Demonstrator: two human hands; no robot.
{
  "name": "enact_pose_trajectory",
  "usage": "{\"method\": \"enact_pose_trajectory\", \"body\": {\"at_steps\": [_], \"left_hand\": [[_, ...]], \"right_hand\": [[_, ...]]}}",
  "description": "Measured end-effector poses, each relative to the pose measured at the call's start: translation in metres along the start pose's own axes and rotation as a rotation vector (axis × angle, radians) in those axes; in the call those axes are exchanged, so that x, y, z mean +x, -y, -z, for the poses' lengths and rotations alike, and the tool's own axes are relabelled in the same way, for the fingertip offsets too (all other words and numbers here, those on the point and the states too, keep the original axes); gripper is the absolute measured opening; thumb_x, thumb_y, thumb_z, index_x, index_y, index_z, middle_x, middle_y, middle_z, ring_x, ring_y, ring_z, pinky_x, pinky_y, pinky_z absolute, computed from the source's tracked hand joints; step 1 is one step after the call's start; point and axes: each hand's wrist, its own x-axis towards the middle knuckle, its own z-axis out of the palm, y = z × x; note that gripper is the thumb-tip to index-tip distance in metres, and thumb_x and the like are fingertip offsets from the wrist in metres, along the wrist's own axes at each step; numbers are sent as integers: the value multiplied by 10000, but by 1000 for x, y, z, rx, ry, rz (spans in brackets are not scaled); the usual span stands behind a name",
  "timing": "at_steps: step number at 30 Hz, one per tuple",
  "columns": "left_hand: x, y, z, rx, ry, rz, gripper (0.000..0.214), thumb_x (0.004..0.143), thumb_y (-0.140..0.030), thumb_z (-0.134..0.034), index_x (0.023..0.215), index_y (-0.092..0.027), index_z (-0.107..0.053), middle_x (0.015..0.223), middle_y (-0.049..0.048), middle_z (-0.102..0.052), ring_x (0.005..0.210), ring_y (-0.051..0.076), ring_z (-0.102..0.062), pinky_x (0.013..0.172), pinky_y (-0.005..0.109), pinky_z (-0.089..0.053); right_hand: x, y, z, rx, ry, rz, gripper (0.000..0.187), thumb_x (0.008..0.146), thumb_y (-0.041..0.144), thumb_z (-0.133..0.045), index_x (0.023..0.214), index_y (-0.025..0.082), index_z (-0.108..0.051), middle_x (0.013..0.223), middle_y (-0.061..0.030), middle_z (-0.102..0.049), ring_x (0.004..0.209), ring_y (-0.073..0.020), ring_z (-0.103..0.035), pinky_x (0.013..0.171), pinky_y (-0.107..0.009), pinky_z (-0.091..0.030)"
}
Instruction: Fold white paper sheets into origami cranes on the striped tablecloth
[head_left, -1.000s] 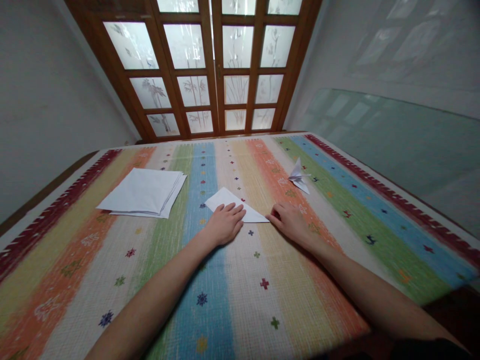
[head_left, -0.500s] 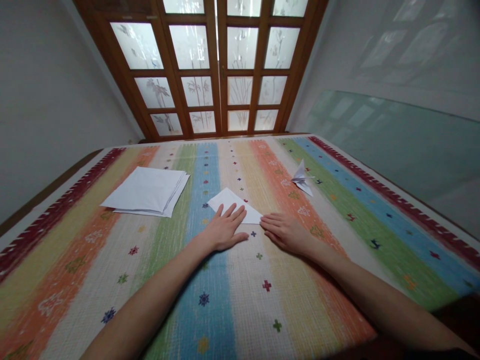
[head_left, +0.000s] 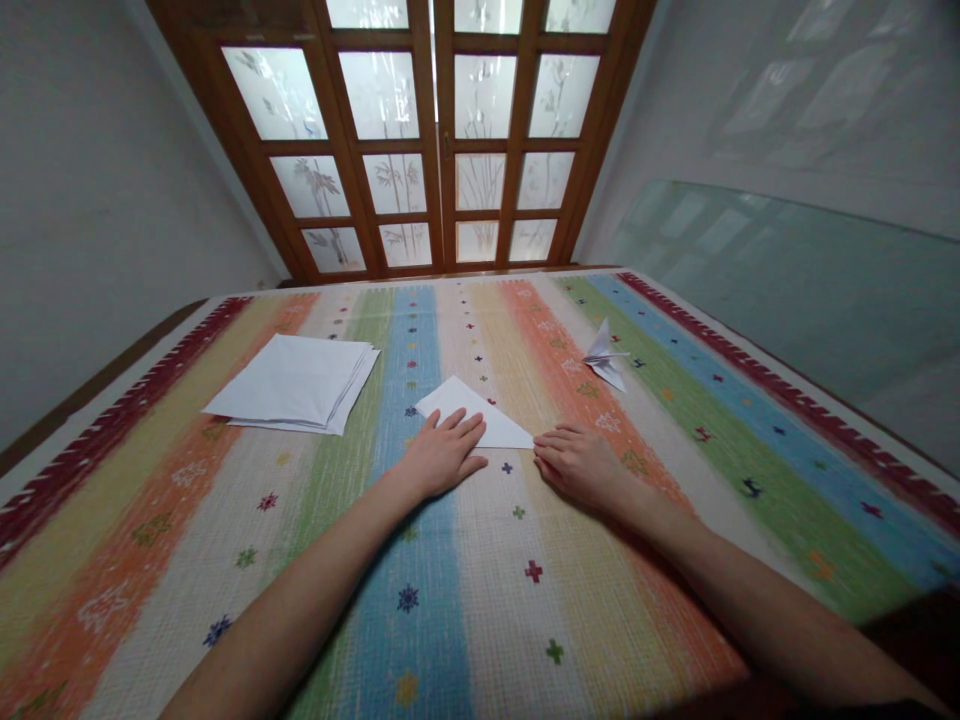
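A white sheet of paper point(head_left: 501, 430), folded into a pointed, kite-like shape, lies flat on the striped tablecloth in front of me. My left hand point(head_left: 442, 455) rests on its left part, palm down, with the fingers stretched and slightly spread. At the paper's right-hand tip is my right hand point(head_left: 579, 465), palm down, its fingers close together and slightly bent. Its fingertips meet or just touch that tip. Part of the paper's lower left edge is hidden under my left fingers.
On the left lies a stack of white paper sheets point(head_left: 292, 380), edges slightly uneven. A folded paper crane point(head_left: 604, 358) sits at the right. The striped tablecloth point(head_left: 495, 610) covers the table, and a wooden door with frosted panes point(head_left: 442, 150) stands behind it.
My right hand has slid a little to the right, towards the paper's tip, uncovering more of it. My left hand has shifted slightly left on the paper.
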Motion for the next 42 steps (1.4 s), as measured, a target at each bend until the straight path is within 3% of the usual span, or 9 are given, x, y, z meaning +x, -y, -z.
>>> {"method": "enact_pose_trajectory", "body": {"at_steps": [9,15,18,22,25,28,32,36,42], "left_hand": [[17,-14,16,243,-2,-163,270,940,-156,-417,929,-94,-679,938,141,-651,914,247,-564,776,383,-383],[13,-12,15,72,-60,18,289,893,-92,-389,910,-93,-677,905,168,-670,903,276,-586,745,394,-433],[11,-6,16,-263,-289,212,264,883,-105,-424,957,-140,-675,940,128,-686,914,243,-607,797,374,-458],[14,-3,22,-1071,-614,471,128,840,-230,-542,860,-165,-650,739,31,-657,679,153,-598,684,296,-479],[16,-7,24,-1632,-668,576,245,711,-301,-697,880,-162,-588,642,-28,-603,547,98,-543,580,236,-462],[15,-12,22,-1854,-634,649,458,630,-284,-773,1003,-157,-540,648,-37,-624,504,75,-531,542,208,-450],[10,-8,14,-1621,-432,767,527,742,-227,-676,1215,-123,-467,578,-26,-619,448,106,-540,507,230,-448],[0,3,11,-829,-259,759,615,811,-251,-608,1371,-104,-401,720,70,-694,697,246,-671,679,371,-517],[-6,15,6,-165,-208,214,435,929,-340,-446,1334,-196,-513,1446,138,-473,1348,304,-403,1093,477,-323]], "right_hand": [[-1,-5,1,-55,-26,-42,268,910,191,-476,787,141,-709,826,-105,-732,794,-212,-661,798,-359,-461],[-4,-8,2,117,-331,-194,248,914,248,-481,1067,177,-663,1018,-118,-719,891,-253,-665,810,-411,-510],[-6,-12,-1,168,-500,-251,433,899,312,-534,1317,203,-506,1137,-149,-660,1015,-293,-634,874,-468,-509],[-7,-12,-7,129,-552,-105,709,828,419,-653,1436,232,-340,1373,-172,-481,1241,-341,-491,994,-522,-443],[-5,-9,-11,66,-525,-10,627,838,365,-653,1399,276,-386,1464,-128,-399,1358,-338,-365,1078,-552,-350],[-2,-6,-11,27,-456,29,466,885,214,-561,1338,279,-473,1434,-93,-470,1389,-298,-337,1117,-541,-295],[1,-5,-12,46,-362,66,363,912,120,-487,1221,278,-595,1251,-44,-652,1298,-251,-471,1121,-533,-268],[3,-7,-19,138,-262,87,308,901,114,-499,1112,257,-672,1114,-49,-722,1178,-247,-578,1079,-534,-309],[7,-7,-24,280,-161,138,295,878,122,-506,1081,229,-691,1096,-85,-725,1054,-218,-651,969,-457,-443]]}}
